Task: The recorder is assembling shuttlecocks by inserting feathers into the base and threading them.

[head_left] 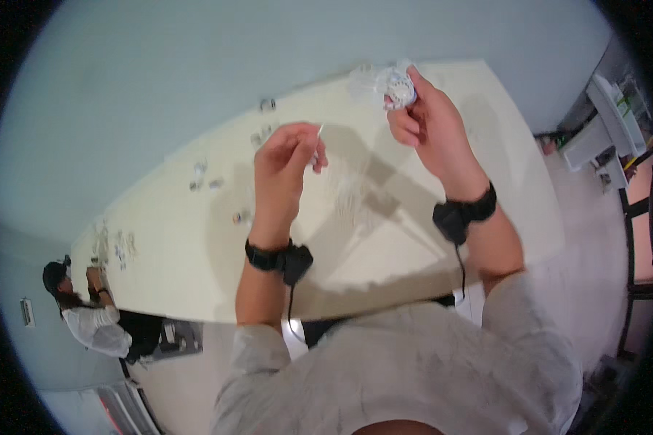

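My right hand [437,125] is raised above the far side of the table, its fingers closed around a crumpled clear plastic bag [397,88] with whitish, rounded contents. What exactly is inside cannot be made out. To its left, my left hand [283,158] pinches a thin white piece [321,131] between thumb and fingers; most of that piece is hidden. Below and between the hands, a loose cluster of thin pale pieces [348,194] lies on the table, too blurred to name.
The cream table [319,275] carries small silvery items [198,176] and a small colored item [241,217] on the left. Another person [94,319] works at its far left end. A black wrist device [297,262] trails a cable. White shelving [609,123] stands right.
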`<state>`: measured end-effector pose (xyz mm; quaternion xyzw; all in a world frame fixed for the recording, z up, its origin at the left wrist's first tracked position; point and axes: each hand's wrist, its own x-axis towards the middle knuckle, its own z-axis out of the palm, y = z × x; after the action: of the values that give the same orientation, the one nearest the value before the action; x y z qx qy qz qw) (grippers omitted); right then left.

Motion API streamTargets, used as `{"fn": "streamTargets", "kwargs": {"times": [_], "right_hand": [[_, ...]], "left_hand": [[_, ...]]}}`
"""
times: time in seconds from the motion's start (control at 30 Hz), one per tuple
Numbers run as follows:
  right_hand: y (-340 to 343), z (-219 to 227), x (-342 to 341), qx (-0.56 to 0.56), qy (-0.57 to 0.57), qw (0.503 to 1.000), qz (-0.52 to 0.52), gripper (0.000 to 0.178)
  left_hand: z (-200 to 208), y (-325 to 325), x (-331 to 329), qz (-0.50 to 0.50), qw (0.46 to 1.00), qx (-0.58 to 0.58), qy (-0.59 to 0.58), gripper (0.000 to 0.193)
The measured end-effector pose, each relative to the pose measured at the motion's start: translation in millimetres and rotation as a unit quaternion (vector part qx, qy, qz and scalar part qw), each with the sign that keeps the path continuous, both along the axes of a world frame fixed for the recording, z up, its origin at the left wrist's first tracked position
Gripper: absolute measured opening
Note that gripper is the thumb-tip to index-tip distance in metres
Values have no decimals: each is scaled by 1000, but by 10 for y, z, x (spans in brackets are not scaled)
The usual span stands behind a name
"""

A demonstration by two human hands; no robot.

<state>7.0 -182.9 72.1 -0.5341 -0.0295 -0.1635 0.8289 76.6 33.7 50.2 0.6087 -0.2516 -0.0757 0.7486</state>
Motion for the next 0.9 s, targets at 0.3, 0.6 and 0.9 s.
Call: {"fn": "streamTargets", "kwargs": {"times": [0.3, 0.6, 0.9], "right_hand": [[-206, -1165, -268, 202, 196, 943, 176, 47], [-304, -1035, -502, 190, 126, 948, 222, 53], [-266, -928, -551, -33, 265, 962, 48, 49]], "left_hand": [[-729, -90, -350, 25, 993, 78, 88, 25], [-639, -117, -553, -1, 996, 53, 68, 24], [-652, -120, -637, -11, 999, 43, 17, 25]]}}
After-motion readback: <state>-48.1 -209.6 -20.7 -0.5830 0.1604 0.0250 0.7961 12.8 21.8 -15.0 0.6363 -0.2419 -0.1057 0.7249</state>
